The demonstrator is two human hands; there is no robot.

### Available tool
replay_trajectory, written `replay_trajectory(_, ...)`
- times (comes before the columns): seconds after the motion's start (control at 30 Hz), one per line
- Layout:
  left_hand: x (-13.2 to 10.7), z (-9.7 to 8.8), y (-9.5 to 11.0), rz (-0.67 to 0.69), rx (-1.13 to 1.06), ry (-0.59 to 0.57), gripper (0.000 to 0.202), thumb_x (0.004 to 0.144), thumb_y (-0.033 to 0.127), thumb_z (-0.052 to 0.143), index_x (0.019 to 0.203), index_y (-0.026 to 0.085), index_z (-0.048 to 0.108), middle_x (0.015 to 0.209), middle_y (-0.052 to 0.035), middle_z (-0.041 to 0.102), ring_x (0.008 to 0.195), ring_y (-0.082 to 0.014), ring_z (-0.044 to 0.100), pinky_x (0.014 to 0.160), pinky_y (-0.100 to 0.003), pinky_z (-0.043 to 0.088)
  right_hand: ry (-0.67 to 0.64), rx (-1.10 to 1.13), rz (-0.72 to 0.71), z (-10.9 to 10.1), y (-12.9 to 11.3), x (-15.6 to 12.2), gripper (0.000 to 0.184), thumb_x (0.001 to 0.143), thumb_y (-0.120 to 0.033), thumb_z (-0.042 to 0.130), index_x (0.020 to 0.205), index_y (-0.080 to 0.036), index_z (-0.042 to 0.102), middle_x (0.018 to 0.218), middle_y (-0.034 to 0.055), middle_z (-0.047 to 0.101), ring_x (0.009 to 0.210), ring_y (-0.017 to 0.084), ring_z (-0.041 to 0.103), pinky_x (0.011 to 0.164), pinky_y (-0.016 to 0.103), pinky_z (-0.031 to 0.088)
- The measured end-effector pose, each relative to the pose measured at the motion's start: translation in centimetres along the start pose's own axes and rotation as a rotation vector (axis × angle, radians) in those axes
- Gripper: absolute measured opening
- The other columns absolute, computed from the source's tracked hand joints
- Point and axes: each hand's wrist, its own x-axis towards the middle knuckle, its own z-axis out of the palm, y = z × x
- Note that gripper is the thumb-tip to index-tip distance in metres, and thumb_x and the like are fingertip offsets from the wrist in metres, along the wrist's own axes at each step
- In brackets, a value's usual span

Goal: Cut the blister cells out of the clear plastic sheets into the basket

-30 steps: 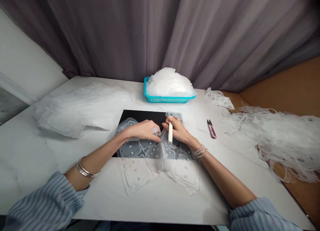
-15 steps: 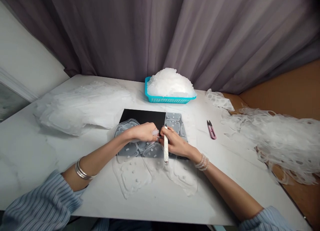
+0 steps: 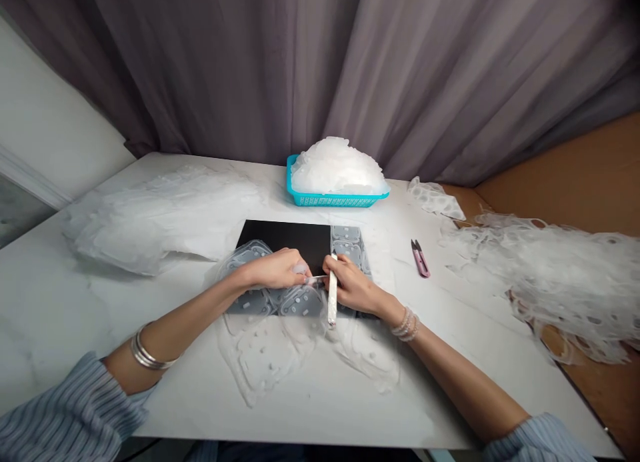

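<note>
White-wrapped craft knife (image 3: 333,290) sits clamped in your right hand (image 3: 353,285), its blade at the clear moulded sheet (image 3: 300,302) on the black mat (image 3: 283,242); your left hand (image 3: 273,270) curls onto that sheet, pinch unclear. Pink snips (image 3: 420,259) lie rightward. Farther off, a heaped blue basket (image 3: 300,189) and tangled offcuts (image 3: 565,282) suggest much done; a stack of sheets (image 3: 160,222) remains.

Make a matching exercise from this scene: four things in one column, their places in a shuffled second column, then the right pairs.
Things:
1. pink-handled thread snips
2. white-handled craft knife
3. teal plastic basket
4. black sheet

Places:
A. gripped in the right hand
B. partly under moulded clear plastic
C. at the far edge of the white table, heaped with white plastic pieces
D. on the table, right of the black sheet

Pairs: 1-D, 2-A, 3-C, 4-B
</note>
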Motion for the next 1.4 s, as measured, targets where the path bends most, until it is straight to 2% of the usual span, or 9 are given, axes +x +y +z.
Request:
replay_trajectory(0.2, -0.4, 0.1, 0.0, -0.021, 0.003, 0.039, 0.024, 0.08, 0.029, 0.055, 0.087, 0.018, 0.075, 0.066, 0.0017, 0.063, 0.06, -0.0115, 0.051, 0.053, -0.021, 0.032, -0.003, 0.017, 0.013, -0.6, -0.3, 0.1, 0.018, 0.085, -0.017, 0.048, 0.08, -0.024, 0.032, 0.066, -0.0058, 0.041, 0.062, 0.016, 0.041, 0.09, 0.04, 0.037)
replay_trajectory(0.37, -0.2, 0.6, 0.5, 0.023, -0.004, -0.041, 0.019, 0.074, 0.035, 0.066, 0.072, 0.018, 0.072, 0.057, 0.0037, 0.057, 0.054, -0.0108, 0.046, 0.049, -0.023, 0.029, -0.015, 0.061, -0.054, -0.4, -1.4, 0.2, 0.018, 0.09, -0.02, 0.047, 0.08, -0.024, 0.033, 0.073, -0.0049, 0.047, 0.066, 0.015, 0.046, 0.1, 0.043, 0.034)
replay_trajectory(0.5, -0.2, 0.7, 0.5, 0.047, -0.013, -0.104, 0.014, 0.074, 0.026, 0.063, 0.073, 0.016, 0.072, 0.057, 0.0036, 0.057, 0.053, -0.0099, 0.045, 0.051, -0.022, 0.031, -0.051, 0.073, -0.136, -0.2, -1.7, -0.4, 0.024, 0.091, -0.015, 0.042, 0.075, -0.024, 0.026, 0.067, -0.0059, 0.037, 0.061, 0.014, 0.037, 0.091, 0.038, 0.037)
replay_trajectory(0.7, -0.3, 0.1, 0.7, 0.034, -0.014, -0.201, 0.012, 0.072, 0.022, 0.066, 0.075, 0.016, 0.075, 0.062, 0.0022, 0.064, 0.059, -0.011, 0.052, 0.053, -0.02, 0.034, -0.073, 0.069, -0.137, -0.8, -1.2, -1.6, 0.026, 0.088, -0.009, 0.04, 0.074, -0.024, 0.024, 0.067, -0.0061, 0.031, 0.059, 0.014, 0.031, 0.081, 0.033, 0.037)
replay_trajectory(0.87, -0.6, -0.3, 0.6, -0.015, -0.015, -0.204, 0.013, 0.07, 0.025, 0.068, 0.073, 0.015, 0.075, 0.059, 0.0021, 0.064, 0.057, -0.0111, 0.052, 0.05, -0.02, 0.033, -0.068, 0.066, -0.111, -0.7, -0.6, -1.8, 0.025, 0.088, -0.009, 0.041, 0.074, -0.024, 0.027, 0.068, -0.0056, 0.032, 0.059, 0.014, 0.03, 0.079, 0.033, 0.037)
replay_trajectory(1.1, -1.0, -0.4, 0.3, -0.036, -0.042, -0.178, 0.017, 0.072, 0.027, 0.066, 0.078, 0.014, 0.075, 0.065, 0.0003, 0.066, 0.059, -0.012, 0.053, 0.052, -0.02, 0.036, -0.046, 0.067, -0.101, -0.7, -0.2, -1.8, 0.027, 0.09, -0.011, 0.039, 0.074, -0.024, 0.023, 0.068, -0.0048, 0.034, 0.061, 0.015, 0.033, 0.081, 0.034, 0.038)
replay_trajectory(1.2, -1.1, -0.2, 0.4, -0.015, -0.054, -0.151, 0.015, 0.073, 0.028, 0.063, 0.073, 0.015, 0.072, 0.062, 0.0015, 0.062, 0.057, -0.0112, 0.049, 0.051, -0.021, 0.034, -0.043, 0.056, -0.106, -0.8, -1.4, -1.2, 0.024, 0.09, -0.013, 0.04, 0.075, -0.024, 0.025, 0.069, -0.0048, 0.038, 0.062, 0.015, 0.035, 0.089, 0.038, 0.038)
replay_trajectory(1.3, -0.9, 0.1, 0.3, 0.019, -0.049, -0.122, 0.018, 0.074, 0.027, 0.062, 0.06, 0.016, 0.062, 0.053, 0.0044, 0.049, 0.052, -0.0094, 0.039, 0.048, -0.022, 0.028, -0.065, 0.032, -0.143, -0.4, -3.0, -0.2, 0.019, 0.085, -0.013, 0.045, 0.078, -0.024, 0.032, 0.07, -0.0045, 0.042, 0.065, 0.016, 0.042, 0.101, 0.045, 0.032)
replay_trajectory(1.4, -0.7, 0.4, 0.0, 0.036, -0.034, -0.095, 0.025, 0.072, 0.026, 0.061, 0.051, 0.017, 0.05, 0.049, 0.0064, 0.036, 0.049, -0.0084, 0.03, 0.046, -0.024, 0.023, -0.052, 0.066, -0.147, 0.3, -3.8, 0.3, 0.022, 0.078, -0.01, 0.047, 0.076, -0.024, 0.03, 0.067, -0.0048, 0.045, 0.063, 0.016, 0.042, 0.097, 0.042, 0.035)
